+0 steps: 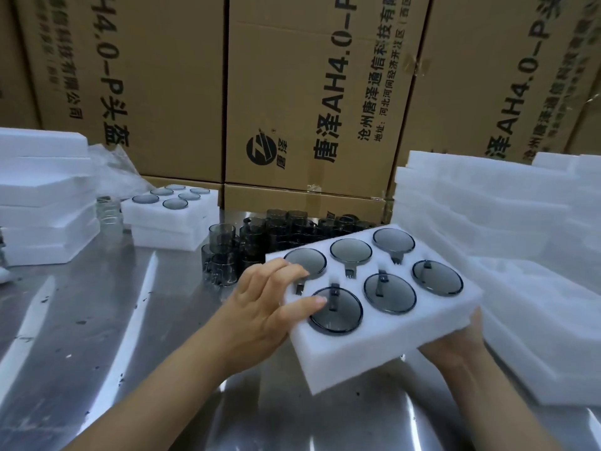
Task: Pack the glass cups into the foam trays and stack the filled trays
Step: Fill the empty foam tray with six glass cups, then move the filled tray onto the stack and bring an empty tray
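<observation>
Brown printed cardboard cartons (292, 92) wall off the back of a scuffed stainless-steel table (97, 320). Above it a white six-pocket foam tray (357, 362) is held tilted, with a smoky grey glass cup (390, 292) in every pocket. The left hand (270, 307) rests fingers and thumb fairly flat across the tray's left top, partly over two cups, not hooked round the edge. The right hand (455, 340) props the near right corner from below, its fingers hidden, so I cannot tell how it grips. With so little wrapped round soft foam, a steeper tilt could let the tray slide or the cups slip out. Swinging low toward the stacked filled white foam trays (169, 236) at back left risks clipping the loose dark glass cups (234, 252) between.
</observation>
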